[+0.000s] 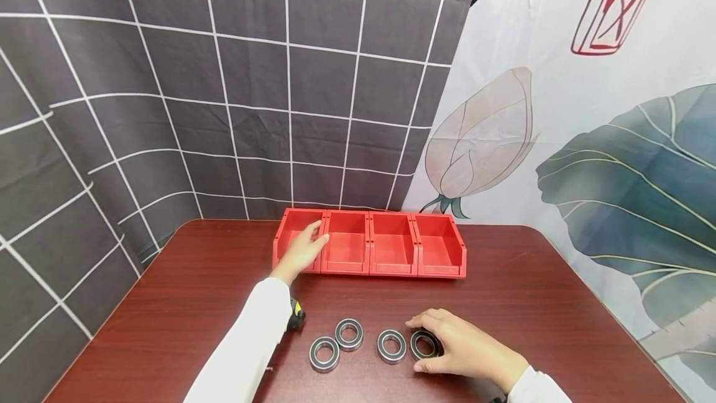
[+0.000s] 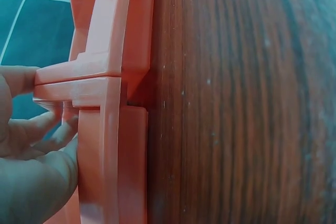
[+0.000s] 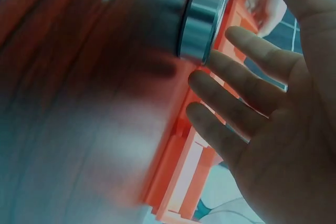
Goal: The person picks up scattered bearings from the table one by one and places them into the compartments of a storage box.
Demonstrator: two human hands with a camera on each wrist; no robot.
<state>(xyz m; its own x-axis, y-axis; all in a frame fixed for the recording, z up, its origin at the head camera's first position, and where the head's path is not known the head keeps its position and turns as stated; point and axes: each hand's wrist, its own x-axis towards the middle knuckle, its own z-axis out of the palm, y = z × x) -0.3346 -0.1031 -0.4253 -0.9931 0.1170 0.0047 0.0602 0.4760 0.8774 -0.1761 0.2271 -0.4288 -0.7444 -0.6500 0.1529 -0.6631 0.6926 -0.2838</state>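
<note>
My left hand [image 1: 302, 252] reaches over the leftmost red bin [image 1: 282, 244], its fingers by the wall shared with the neighbouring bin. In the left wrist view the fingers [image 2: 50, 129] lie loosely bent beside that red wall [image 2: 92, 90], holding no part. My right hand [image 1: 467, 347] is low over the table, thumb and fingers spread around a ball bearing [image 1: 423, 346] with a dark seal. The right wrist view has the bearing's shiny metal side [image 3: 202, 19] near extended fingertips. Just left of this hand lies another bearing [image 1: 391, 346].
Two more bearings, one nearer [image 1: 324, 354] and one farther [image 1: 349, 334], lie side by side left of centre. Several red bins [image 1: 391, 269] stand in a row at the table's back. A black piece with a yellow mark [image 1: 296, 314] shows beside the left sleeve.
</note>
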